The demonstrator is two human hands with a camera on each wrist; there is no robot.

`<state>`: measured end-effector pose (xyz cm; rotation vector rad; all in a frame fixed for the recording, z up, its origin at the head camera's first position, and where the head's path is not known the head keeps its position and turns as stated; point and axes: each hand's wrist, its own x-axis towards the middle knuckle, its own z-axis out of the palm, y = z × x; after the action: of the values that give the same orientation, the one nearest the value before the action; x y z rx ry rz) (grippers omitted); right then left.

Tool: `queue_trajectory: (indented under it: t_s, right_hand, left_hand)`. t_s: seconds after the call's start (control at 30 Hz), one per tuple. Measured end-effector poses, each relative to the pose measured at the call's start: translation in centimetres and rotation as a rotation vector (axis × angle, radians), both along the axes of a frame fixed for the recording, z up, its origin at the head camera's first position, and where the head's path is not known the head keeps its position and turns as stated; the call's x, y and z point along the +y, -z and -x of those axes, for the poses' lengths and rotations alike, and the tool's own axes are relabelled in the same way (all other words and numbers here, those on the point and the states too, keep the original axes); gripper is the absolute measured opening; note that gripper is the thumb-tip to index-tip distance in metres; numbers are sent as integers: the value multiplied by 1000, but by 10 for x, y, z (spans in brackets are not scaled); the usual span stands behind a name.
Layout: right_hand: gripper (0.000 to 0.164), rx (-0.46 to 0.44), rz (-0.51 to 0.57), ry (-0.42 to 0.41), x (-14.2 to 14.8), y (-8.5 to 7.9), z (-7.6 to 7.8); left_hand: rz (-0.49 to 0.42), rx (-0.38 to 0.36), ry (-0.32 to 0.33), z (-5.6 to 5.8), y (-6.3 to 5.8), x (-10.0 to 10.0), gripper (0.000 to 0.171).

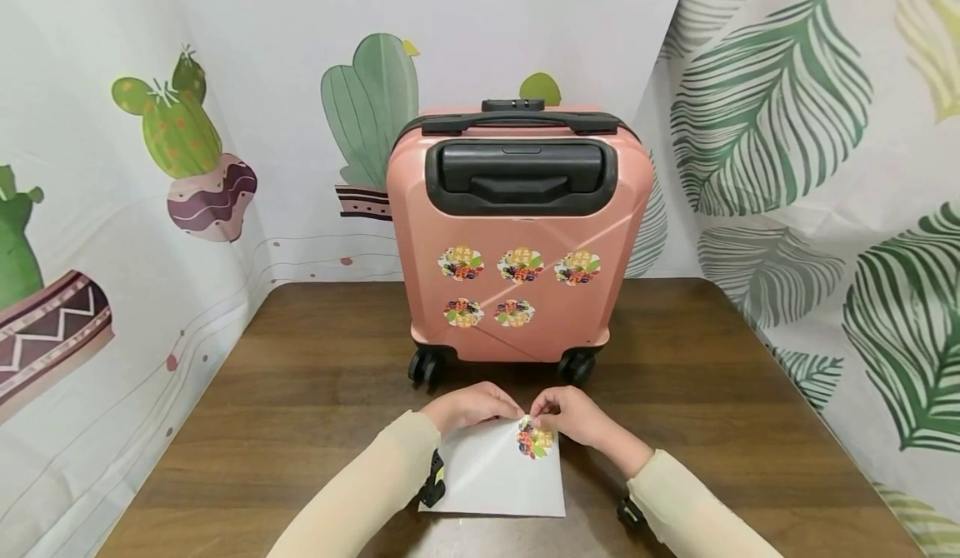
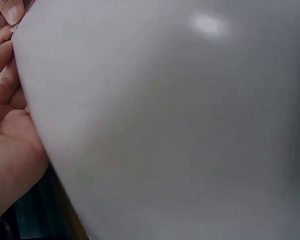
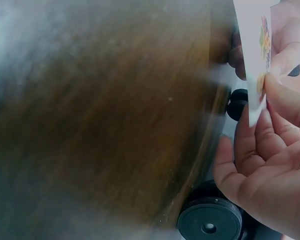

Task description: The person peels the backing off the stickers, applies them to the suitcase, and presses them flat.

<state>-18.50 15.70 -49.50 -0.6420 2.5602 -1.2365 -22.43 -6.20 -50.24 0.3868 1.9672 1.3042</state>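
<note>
A white sticker sheet (image 1: 495, 475) lies low in front of me in the head view, its far edge raised. My left hand (image 1: 474, 406) grips that far edge; the left wrist view shows its fingers (image 2: 7, 85) along the border. One round fruit sticker (image 1: 534, 440) is at the sheet's far right corner. My right hand (image 1: 573, 415) pinches the sticker's upper edge at this corner, close beside the left fingertips. In the right wrist view the right thumb (image 3: 285, 100) presses on the printed side, with the other fingers behind the sheet.
A pink suitcase (image 1: 525, 241) with black wheels stands upright just beyond my hands. Several similar stickers (image 1: 521, 266) are on its front in two rows, three above and two below. The brown wooden table (image 1: 300, 375) extends to both sides, with a patterned cloth (image 1: 285, 58) behind.
</note>
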Motion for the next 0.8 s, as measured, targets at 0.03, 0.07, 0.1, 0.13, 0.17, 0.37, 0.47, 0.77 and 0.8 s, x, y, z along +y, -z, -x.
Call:
queue_trajectory:
  t_s: [0.03, 0.07, 0.1, 0.13, 0.17, 0.37, 0.47, 0.77, 0.8]
  right_hand:
    - [5, 3, -5, -4, 0, 0, 0]
    - [5, 6, -9, -9, 1, -1, 0]
    - [5, 9, -13, -12, 1, -1, 0]
    - [6, 12, -18, -14, 1, -1, -1]
    - [6, 15, -25, -12, 1, -1, -1]
    - [5, 56, -79, -7, 1, -1, -2]
    - [4, 72, -85, -1, 1, 0, -3]
    - [4, 128, -85, 10, 0, 2, -4]
    - [5, 127, -83, 12, -1, 2, -4]
  left_hand:
    - [2, 3, -1, 0, 0, 0, 29]
    - [3, 4, -4, -1, 0, 0, 29]
    - [4, 12, -7, -1, 0, 1, 29]
    - [6, 18, -9, -1, 0, 1, 29]
    - [10, 26, -9, -1, -1, 1, 28]
    - [37, 57, -6, -1, 0, 2, 27]
    - [39, 55, -7, -2, 0, 2, 27]
    - [72, 79, -8, -2, 1, 3, 26]
    - [76, 81, -8, -2, 1, 3, 26]
